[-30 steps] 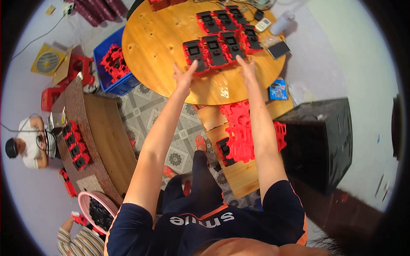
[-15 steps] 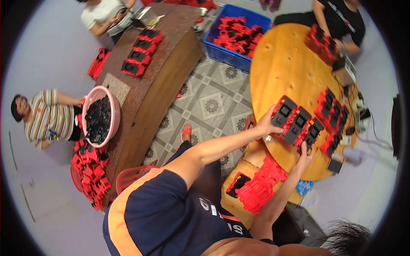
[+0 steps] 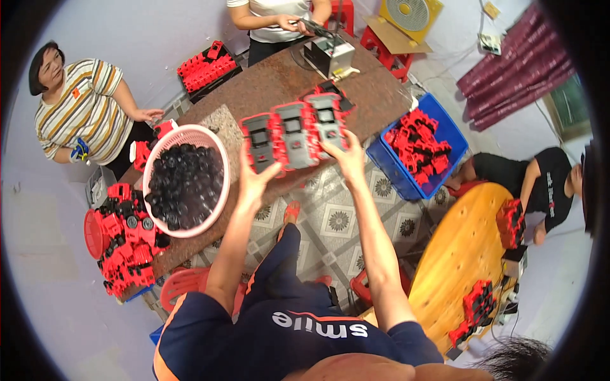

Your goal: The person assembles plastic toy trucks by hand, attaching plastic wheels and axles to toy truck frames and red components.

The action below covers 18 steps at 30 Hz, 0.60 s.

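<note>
Both my arms reach forward over the near edge of the brown stone-topped table point(image 3: 254, 89). A row of three red-and-black plastic toy vehicle parts point(image 3: 293, 136) is squeezed side by side between my hands. My left hand point(image 3: 255, 181) is closed on the left end, and my right hand point(image 3: 345, 159) on the right end. Dark panels with a black square recess face up on each part. Just beyond the row, partly covered by it, lies another red-and-black part point(image 3: 338, 95). Left of my left hand stands a pink basket point(image 3: 147, 174) full of black wheels point(image 3: 184, 187).
Red toy trucks point(image 3: 130, 235) are heaped at the table's left end. A blue crate point(image 3: 397, 174) of red-and-black parts stands on the floor to the right. The round wooden table point(image 3: 457, 247) holds more parts. Several people are nearby, one handling something beside a small grey device point(image 3: 330, 57).
I have turned left, away from the round wooden table to the stone-topped one. The row of three parts has travelled with both my hands and stays gripped between them.
</note>
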Tool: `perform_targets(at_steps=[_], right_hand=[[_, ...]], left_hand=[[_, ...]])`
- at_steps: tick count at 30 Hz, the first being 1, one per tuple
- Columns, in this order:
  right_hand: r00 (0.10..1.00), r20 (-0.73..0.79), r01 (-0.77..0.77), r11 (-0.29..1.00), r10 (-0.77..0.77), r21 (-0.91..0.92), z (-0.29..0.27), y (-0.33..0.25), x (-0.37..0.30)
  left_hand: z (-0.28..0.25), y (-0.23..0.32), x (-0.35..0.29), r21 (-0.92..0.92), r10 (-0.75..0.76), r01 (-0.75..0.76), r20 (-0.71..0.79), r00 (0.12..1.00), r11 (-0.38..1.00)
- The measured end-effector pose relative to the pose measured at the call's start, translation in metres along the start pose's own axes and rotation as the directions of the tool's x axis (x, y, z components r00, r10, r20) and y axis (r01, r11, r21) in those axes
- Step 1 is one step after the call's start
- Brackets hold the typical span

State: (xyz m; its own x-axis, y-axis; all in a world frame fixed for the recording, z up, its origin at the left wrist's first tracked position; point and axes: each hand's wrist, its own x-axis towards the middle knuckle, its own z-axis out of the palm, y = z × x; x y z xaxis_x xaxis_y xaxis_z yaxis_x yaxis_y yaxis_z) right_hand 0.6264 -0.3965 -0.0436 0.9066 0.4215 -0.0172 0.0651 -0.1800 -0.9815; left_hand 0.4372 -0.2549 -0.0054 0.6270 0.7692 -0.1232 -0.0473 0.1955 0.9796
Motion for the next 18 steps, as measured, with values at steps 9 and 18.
perform_targets(at_steps=[9,18], right_hand=[[0.932,0.310,-0.161,0.981,0.186,-0.105,0.218,0.010,0.199],[0.877,0.356,-0.168,0.901,0.322,-0.401,0.249,0.050,0.262]], left_hand=[[-0.115,-0.030,0.214,-0.113,-0.219,0.199,-0.217,0.951,0.973],[-0.108,-0.091,0.267,-0.215,-0.437,0.393,-0.221,0.872,0.894]])
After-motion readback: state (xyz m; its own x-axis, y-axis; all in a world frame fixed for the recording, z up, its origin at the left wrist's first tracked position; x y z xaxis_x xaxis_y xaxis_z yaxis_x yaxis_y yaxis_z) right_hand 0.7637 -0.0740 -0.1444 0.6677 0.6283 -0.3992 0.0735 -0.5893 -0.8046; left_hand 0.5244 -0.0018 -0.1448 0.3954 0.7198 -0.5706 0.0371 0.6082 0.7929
